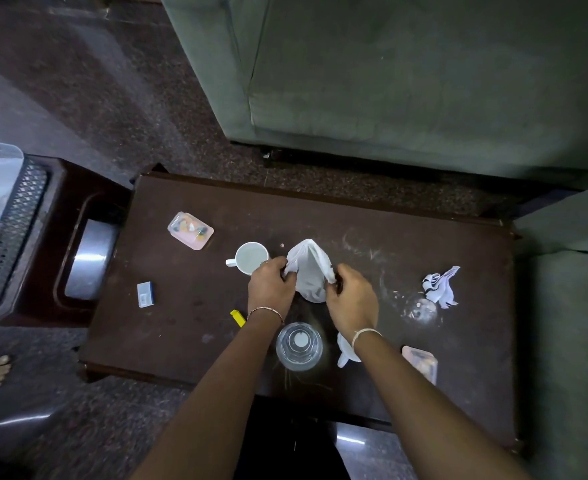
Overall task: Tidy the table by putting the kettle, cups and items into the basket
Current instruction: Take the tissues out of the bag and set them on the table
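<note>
Left hand (271, 289) and right hand (351, 303) pinch white bag (308, 268) over table (320, 216) | best held taut, clear of the mug (251, 258) beside it.

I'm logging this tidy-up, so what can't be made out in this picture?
Head view, second mug: mostly hidden under the right wrist.
Head view, yellow item: partly behind the left wrist, too small to identify.
Head view, basket: cut off by the left frame edge.
Head view, white bag: its own folds hide any contents.
</note>
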Motion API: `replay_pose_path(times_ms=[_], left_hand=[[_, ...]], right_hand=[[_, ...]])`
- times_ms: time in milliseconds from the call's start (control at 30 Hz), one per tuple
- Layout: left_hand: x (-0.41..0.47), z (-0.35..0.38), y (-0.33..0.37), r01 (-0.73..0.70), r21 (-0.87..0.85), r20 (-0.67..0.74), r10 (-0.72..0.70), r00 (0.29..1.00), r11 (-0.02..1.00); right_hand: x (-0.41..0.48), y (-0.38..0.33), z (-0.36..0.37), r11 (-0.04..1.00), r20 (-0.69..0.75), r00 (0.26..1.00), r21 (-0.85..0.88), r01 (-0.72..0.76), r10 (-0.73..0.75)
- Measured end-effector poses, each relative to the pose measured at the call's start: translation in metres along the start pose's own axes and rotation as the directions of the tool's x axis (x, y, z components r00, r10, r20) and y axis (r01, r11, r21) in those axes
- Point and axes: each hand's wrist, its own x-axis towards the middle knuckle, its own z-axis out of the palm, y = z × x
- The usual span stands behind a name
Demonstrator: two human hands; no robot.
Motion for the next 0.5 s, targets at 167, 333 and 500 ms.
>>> replay_pose_path(times_ms=[167,333,500], left_hand=[[0.002,0.002,-0.005,0.066,-0.087,0.037,-0.063,0.997,0.994],[-0.002,0.009,-0.010,0.137,-0.164,0.149,-0.113,0.982,0.977],[0.003,0.016,-0.010,0.187,-0.132,0.219,-0.156,0.963,0.973]], right_hand=[[0.000,0.003,0.004,0.997,0.022,0.998,0.037,-0.064,0.063],[0.000,0.012,0.008,0.983,0.082,0.982,0.056,-0.176,0.171],[0.006,0.015,0.014,0.963,0.160,0.957,0.082,-0.255,0.240]])
